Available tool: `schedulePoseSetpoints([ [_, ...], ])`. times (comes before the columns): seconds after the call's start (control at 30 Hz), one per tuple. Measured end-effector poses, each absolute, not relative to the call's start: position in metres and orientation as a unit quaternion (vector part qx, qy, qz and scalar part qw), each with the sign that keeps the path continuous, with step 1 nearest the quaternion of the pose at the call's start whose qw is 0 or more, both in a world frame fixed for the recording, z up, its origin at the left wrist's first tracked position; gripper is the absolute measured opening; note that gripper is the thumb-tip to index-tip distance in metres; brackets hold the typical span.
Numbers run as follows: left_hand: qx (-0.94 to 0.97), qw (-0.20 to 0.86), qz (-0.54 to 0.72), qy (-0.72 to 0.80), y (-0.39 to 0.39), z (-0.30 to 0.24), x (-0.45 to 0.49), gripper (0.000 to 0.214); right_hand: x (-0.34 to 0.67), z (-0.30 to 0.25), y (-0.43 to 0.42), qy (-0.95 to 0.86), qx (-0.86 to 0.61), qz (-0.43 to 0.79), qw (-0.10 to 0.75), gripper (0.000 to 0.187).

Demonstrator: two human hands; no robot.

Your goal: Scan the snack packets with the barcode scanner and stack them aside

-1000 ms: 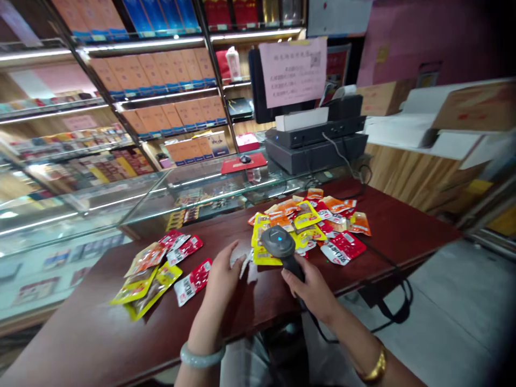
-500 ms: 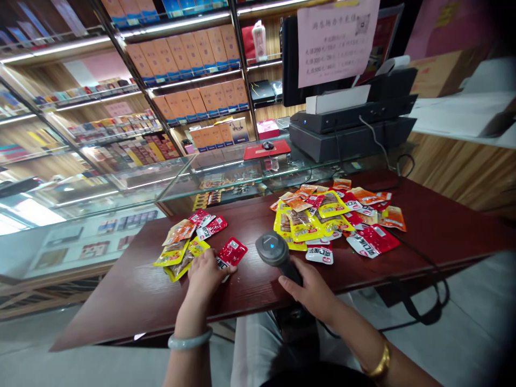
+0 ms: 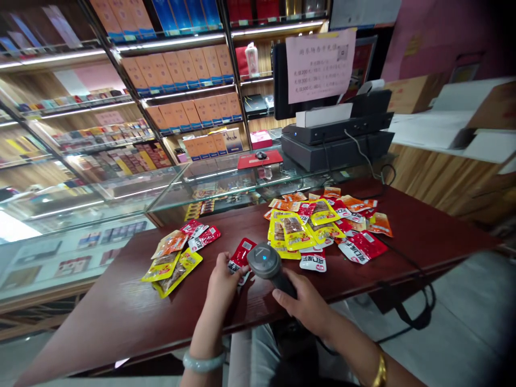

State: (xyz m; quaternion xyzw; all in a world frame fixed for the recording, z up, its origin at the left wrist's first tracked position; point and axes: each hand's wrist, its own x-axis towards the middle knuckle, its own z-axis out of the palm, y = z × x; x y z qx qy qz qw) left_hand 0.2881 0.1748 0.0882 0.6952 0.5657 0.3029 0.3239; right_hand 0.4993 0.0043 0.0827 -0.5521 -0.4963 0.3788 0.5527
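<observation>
My right hand (image 3: 304, 298) is wrapped round the handle of a dark grey barcode scanner (image 3: 265, 260), whose head points forward and left over the table. Between the thumb and fingers of my left hand (image 3: 224, 277) is a red-and-white snack packet (image 3: 242, 252), its upper end close beside the scanner head. To the left lies a small group of packets, among them a yellow snack packet (image 3: 177, 271), an orange packet (image 3: 170, 243) and a red packet (image 3: 205, 238). A larger heap holds several yellow packets (image 3: 296, 231), with a red packet (image 3: 364, 246) at its right edge.
The dark red-brown table (image 3: 133, 317) meets a glass counter (image 3: 169, 185) behind. A monitor with a pink paper sign (image 3: 320, 67) and a black cash drawer (image 3: 334, 150) stand at the back right. A black cable (image 3: 419, 279) runs along the right. Shelves of boxes (image 3: 177, 67) line the back.
My left hand has moved right, away from the yellow packets, and has lifted or tilted the red-and-white packet toward the scanner. The view has shifted slightly; my right hand still grips the scanner.
</observation>
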Motion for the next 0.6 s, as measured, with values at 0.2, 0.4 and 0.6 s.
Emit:
schedulePoseSetpoints([
  [0.2,0.702,0.343,0.307,0.543,0.174,0.082,0.288,0.04,0.501,0.087,0.0,-0.484,-0.54,0.389,0.568,0.046],
  [0.4,0.665,0.36,0.325,0.567,0.182,0.095,0.321,0.044,0.506,0.092,0.0,-0.43,-0.559,0.386,0.595,0.043],
  [0.6,0.68,0.484,0.343,0.431,0.195,0.128,0.391,0.049,0.52,0.097,0.003,-0.369,-0.576,0.394,0.614,0.047],
])
